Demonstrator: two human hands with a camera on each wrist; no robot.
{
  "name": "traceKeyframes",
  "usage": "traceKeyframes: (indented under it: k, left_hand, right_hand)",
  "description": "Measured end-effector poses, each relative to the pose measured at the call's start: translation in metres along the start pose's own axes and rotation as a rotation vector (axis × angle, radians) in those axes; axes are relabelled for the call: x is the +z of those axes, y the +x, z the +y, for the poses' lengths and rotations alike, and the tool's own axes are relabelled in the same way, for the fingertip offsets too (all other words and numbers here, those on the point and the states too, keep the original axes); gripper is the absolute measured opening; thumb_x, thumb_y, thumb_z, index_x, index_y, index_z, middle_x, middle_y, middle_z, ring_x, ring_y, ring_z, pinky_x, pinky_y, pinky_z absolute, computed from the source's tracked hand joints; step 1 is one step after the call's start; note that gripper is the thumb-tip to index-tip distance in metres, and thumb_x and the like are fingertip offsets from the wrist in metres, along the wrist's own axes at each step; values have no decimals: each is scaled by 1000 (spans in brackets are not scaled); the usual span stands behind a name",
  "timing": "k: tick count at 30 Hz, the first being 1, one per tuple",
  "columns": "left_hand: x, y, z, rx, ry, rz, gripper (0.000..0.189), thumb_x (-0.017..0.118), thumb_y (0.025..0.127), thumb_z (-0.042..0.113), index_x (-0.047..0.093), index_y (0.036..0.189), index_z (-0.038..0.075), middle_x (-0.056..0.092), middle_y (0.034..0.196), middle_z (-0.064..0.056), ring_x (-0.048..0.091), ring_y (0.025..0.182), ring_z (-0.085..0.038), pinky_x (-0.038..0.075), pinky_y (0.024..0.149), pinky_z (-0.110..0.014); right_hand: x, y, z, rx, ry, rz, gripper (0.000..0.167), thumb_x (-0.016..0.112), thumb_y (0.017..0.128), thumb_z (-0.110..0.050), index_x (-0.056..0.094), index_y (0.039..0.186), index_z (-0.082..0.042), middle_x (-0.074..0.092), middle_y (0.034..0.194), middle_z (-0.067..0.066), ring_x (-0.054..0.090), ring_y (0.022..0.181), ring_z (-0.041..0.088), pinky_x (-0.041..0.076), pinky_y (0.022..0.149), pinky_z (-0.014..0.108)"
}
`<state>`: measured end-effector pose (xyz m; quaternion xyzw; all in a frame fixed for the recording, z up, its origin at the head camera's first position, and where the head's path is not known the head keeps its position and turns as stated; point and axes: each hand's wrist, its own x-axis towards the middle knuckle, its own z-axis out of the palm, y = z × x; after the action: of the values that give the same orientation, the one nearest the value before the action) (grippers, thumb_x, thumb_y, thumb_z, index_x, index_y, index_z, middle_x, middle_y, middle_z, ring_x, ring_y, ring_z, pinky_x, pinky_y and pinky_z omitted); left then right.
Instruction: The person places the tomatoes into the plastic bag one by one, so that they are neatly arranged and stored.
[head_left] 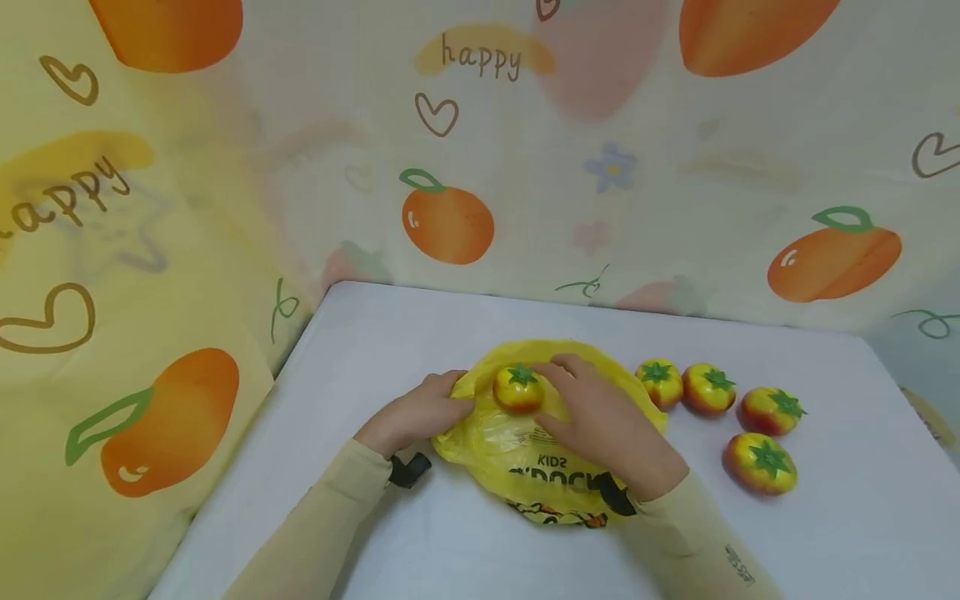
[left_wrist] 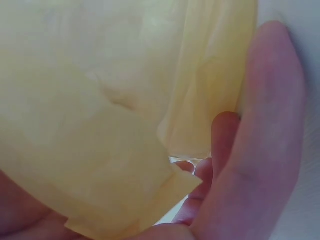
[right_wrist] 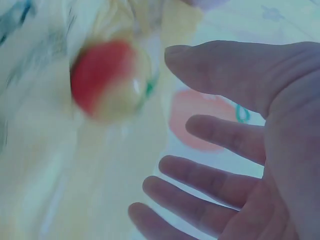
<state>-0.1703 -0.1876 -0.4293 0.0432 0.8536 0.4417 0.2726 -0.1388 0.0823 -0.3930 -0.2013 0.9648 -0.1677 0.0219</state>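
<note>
A yellow plastic bag (head_left: 495, 442) with dark printing lies spread on the table. My left hand (head_left: 423, 412) pinches its left edge; in the left wrist view the thin film (left_wrist: 125, 150) passes between thumb and fingers. A shiny yellow-and-red toy fruit with a green leafy top (head_left: 517, 390) sits at the bag's upper part, against the yellow film. Whether it lies inside or on top, I cannot tell. My right hand (head_left: 596, 412) is over the bag's right side, just beside the fruit. In the right wrist view its fingers (right_wrist: 210, 175) are spread, apart from the blurred fruit (right_wrist: 110, 80).
Several similar toy fruits (head_left: 761, 462) stand on the white table (head_left: 375, 350) to the right of the bag. A printed cloth (head_left: 300, 167) with fruit pictures hangs behind and to the left of the table.
</note>
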Motion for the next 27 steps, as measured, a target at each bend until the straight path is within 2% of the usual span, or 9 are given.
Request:
traceKeyframes:
  k: [5, 10, 13, 18, 20, 23, 27]
  left_hand:
    - [-4, -3, -2, -12, -3, 2, 54, 55, 103, 28, 51, 155, 15, 55, 136, -13, 60, 102, -27, 47, 94, -40]
    - [-6, -5, -4, -17, -15, 3, 56, 56, 103, 27, 50, 157, 14, 54, 137, -14, 58, 103, -28, 47, 91, -38]
    - [-4, -5, -3, -13, -22, -3, 58, 56, 103, 26, 48, 159, 12, 54, 139, -15, 58, 102, -28, 48, 89, -37]
    - [0, -2, 1, 3, -27, -14, 58, 55, 104, 25, 47, 160, 11, 49, 143, -18, 56, 106, -29, 49, 89, -38]
    - [2, -1, 2, 0, -17, -8, 60, 55, 104, 26, 45, 161, 10, 46, 147, -19, 54, 111, -30, 48, 92, -40]
    - [3, 0, 2, -8, 2, 6, 64, 55, 103, 26, 42, 164, 9, 43, 152, -20, 50, 119, -32, 47, 99, -44]
    - [4, 0, 0, -15, 21, 20, 65, 55, 102, 27, 43, 164, 9, 45, 154, -19, 49, 124, -33, 45, 105, -48]
  right_hand:
    - [-31, -30, 23, 35, -52, 54, 67, 80, 97, -39, 56, 155, -18, 55, 156, 14, 58, 139, 38, 53, 111, 60]
    - [-47, -65, 57, 66, -57, 133, 59, 82, 96, -36, 62, 148, -16, 59, 150, 11, 60, 134, 37, 55, 105, 61]
    - [-51, -89, 82, 143, -69, 146, 58, 83, 95, -35, 64, 145, -14, 60, 147, 13, 62, 126, 38, 56, 100, 63]
    - [-51, -128, 123, 352, -88, 109, 68, 83, 94, -41, 60, 148, -8, 56, 150, 26, 55, 128, 49, 49, 102, 73]
    - [-49, -139, 137, 421, -81, 81, 74, 82, 94, -47, 57, 150, -6, 51, 152, 31, 48, 135, 55, 43, 105, 77]
    - [-45, -149, 151, 505, -78, 28, 83, 79, 94, -57, 52, 154, -7, 47, 151, 36, 44, 134, 58, 43, 104, 79]
    - [-40, -151, 159, 569, -61, -26, 92, 75, 92, -67, 49, 156, -6, 43, 149, 41, 44, 131, 62, 45, 100, 79]
